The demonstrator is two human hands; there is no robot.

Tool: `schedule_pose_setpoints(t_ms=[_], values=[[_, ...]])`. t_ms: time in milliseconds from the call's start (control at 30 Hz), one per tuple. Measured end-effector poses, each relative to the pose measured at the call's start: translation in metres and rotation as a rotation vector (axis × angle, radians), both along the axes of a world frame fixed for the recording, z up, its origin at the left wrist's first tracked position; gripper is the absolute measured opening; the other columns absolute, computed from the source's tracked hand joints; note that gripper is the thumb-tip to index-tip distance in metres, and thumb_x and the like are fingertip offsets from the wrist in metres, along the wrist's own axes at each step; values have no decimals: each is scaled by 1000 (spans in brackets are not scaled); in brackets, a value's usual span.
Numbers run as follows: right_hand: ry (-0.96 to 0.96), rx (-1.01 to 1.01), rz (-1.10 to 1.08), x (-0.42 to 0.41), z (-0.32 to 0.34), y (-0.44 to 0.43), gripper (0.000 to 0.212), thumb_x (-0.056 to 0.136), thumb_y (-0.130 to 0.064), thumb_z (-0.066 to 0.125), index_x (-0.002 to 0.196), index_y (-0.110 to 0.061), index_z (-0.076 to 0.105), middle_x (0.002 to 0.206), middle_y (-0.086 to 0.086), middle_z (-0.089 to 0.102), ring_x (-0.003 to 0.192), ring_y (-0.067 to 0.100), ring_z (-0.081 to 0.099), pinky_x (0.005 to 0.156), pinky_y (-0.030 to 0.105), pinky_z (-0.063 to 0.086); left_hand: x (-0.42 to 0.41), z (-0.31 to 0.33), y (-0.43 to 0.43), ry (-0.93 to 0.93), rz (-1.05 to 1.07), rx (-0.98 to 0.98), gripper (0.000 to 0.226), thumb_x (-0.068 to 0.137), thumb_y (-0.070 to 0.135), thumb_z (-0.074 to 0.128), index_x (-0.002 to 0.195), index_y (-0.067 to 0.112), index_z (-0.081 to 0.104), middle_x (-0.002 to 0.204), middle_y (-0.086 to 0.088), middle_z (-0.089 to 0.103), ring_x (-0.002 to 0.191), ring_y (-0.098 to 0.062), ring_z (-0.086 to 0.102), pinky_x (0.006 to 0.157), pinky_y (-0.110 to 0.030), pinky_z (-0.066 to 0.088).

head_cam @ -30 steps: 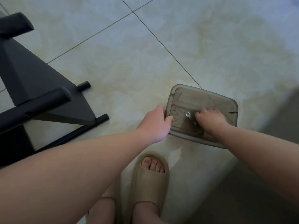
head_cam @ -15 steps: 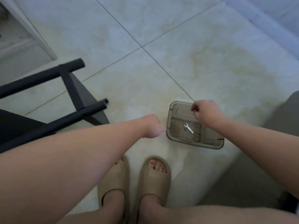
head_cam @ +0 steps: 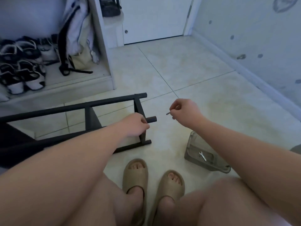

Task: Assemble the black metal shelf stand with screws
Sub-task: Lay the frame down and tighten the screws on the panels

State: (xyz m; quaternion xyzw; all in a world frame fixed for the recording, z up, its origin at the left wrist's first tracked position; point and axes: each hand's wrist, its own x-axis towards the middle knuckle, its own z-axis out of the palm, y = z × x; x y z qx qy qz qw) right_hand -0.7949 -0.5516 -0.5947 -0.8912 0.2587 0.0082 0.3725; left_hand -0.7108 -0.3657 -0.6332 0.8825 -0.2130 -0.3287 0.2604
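**A:** Where is the stand?

**B:** The black metal shelf stand [head_cam: 104, 101] lies on its side on the tiled floor [head_cam: 203, 88], left of centre. Its long rails run off toward the left edge. One end frame faces the person, and a short tube [head_cam: 151, 119] pokes out past it to the right.

**A:** And the hands?

**B:** The left hand [head_cam: 136, 126] is curled round that tube, right where it meets the end frame. Only the tube's tip shows beyond the fingers. The right hand [head_cam: 184, 111] is in the air just to the right, apart from the stand. Its thumb and forefinger pinch a small grey screw [head_cam: 167, 113], whose free end points left toward the tube's tip. The screw is blurred, so I cannot make out its head or thread.

**A:** Anything else nearby?

**B:** A smoky plastic tray [head_cam: 189, 144] sits on the floor under the right forearm, with a small silver wrench [head_cam: 202, 156] lying in it. The person's feet, in tan slippers [head_cam: 136, 173], are planted between the stand and the tray. Farther back on the left, a low white ledge [head_cam: 73, 79] carries pairs of black-and-white shoes [head_cam: 21, 75], with a bag [head_cam: 78, 51] beside them. A white door [head_cam: 154, 18] stands at the far end.
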Motion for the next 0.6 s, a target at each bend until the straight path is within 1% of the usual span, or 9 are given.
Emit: schedule_pose_setpoints(t_ms=[100,167,233,300,367,433,500,567,600], values=[[50,35,81,7,-8,19,16,89,-11,58,82,-23,67,73,-5,73,76,18,70,56,25,51,18,-6,27,-66,92,5,17,95,28,58,95,16,71,92,-2,73,85,-22,66,68,-28,48],[92,38,147,14,-17,23,16,89,-11,61,82,-24,68,72,-5,74,76,14,70,59,26,53,32,-15,35,-128,148,31,18,96,28,57,96,18,72,96,-1,71,89,-22,63,73,-29,47],[119,50,173,22,-26,23,14,88,-11,63,82,-22,69,71,-5,75,73,13,70,62,31,56,45,-27,36,-170,175,49,20,97,31,55,96,19,71,101,-1,70,92,-22,61,81,-32,49],[144,74,179,31,-35,20,10,87,-10,65,84,-18,69,71,-3,75,71,14,71,71,37,60,58,-38,31,-168,178,38,26,98,34,53,97,16,73,101,-3,71,90,-22,60,80,-33,48],[167,113,193,37,-44,17,7,88,-8,66,86,-15,68,73,-1,76,74,20,73,79,42,62,69,-47,22,-112,181,9,31,98,36,52,96,13,73,94,-5,71,84,-23,59,70,-31,43],[179,155,211,41,-52,15,6,88,-7,68,86,-12,67,74,2,76,78,24,74,83,45,61,76,-54,11,-18,152,5,36,98,41,52,87,12,70,80,-4,66,77,-23,56,63,-29,39],[167,201,223,45,-59,14,8,89,-4,69,85,-11,66,75,4,76,79,26,74,85,46,61,78,-59,0,98,98,17,41,98,47,50,81,13,67,72,1,68,73,-21,55,66,-31,40],[151,234,230,51,-63,13,10,89,-2,69,84,-11,66,76,6,76,81,29,74,85,45,61,80,-61,-8,197,72,30,41,97,46,49,90,11,70,69,0,75,70,-18,60,71,-32,44],[147,249,232,53,-64,14,11,89,-2,69,84,-11,65,76,7,76,83,30,74,85,46,61,81,-63,-10,234,79,27,39,98,43,50,95,11,71,70,-4,76,70,-19,65,73,-34,48]])
